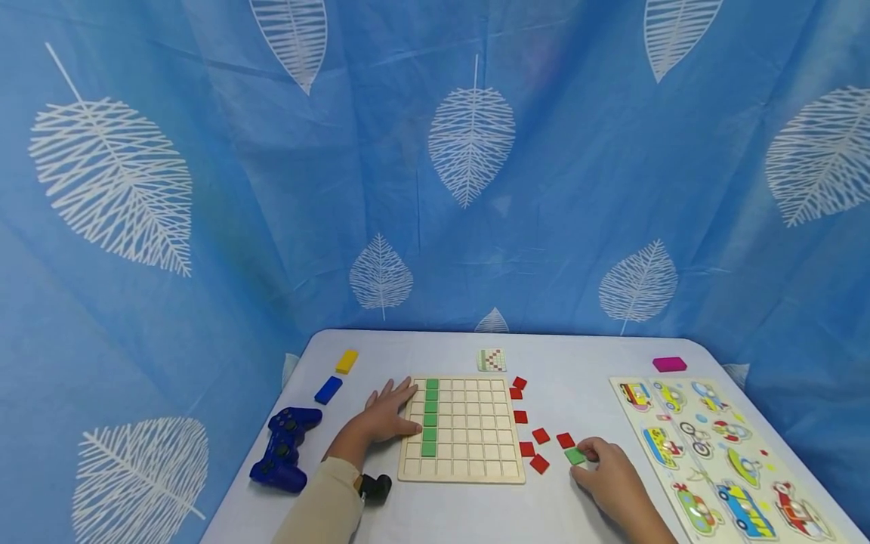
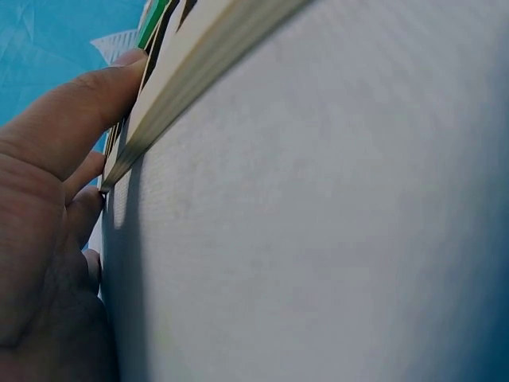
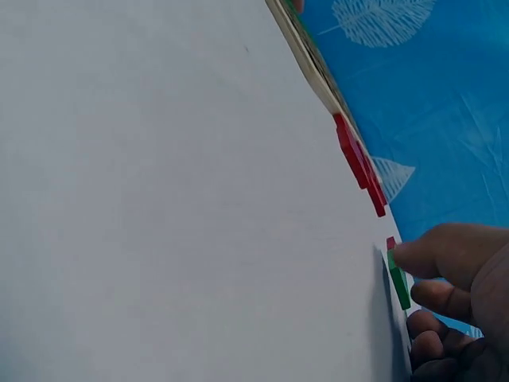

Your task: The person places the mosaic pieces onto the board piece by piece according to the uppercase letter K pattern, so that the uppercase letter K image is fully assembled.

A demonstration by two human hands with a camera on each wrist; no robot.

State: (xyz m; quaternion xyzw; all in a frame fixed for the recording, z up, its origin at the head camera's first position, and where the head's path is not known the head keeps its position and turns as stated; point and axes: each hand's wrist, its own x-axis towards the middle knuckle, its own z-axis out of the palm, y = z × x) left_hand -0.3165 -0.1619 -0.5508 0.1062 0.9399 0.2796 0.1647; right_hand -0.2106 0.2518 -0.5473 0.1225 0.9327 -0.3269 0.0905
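Note:
A pale wooden grid board [image 1: 476, 447] lies on the white table, with a column of green tiles [image 1: 430, 406] in its left part. My left hand [image 1: 384, 415] rests at the board's left edge, fingers extended; in the left wrist view its thumb [image 2: 103, 99] lies over the rim beside a green tile. Right of the board, my right hand [image 1: 612, 483] pinches a loose green tile [image 1: 575, 455] between thumb and finger. The right wrist view shows this green tile [image 3: 399, 280] edge-on at the fingertips, close to the tabletop. Several red tiles [image 1: 520, 417] lie scattered between board and right hand.
A small pattern card [image 1: 492, 360] lies behind the board. At left are a blue game controller [image 1: 285, 446], a blue block [image 1: 328, 390] and a yellow block [image 1: 347, 362]. A vehicle puzzle board [image 1: 639, 419] and a magenta block [image 1: 669, 364] occupy the right side.

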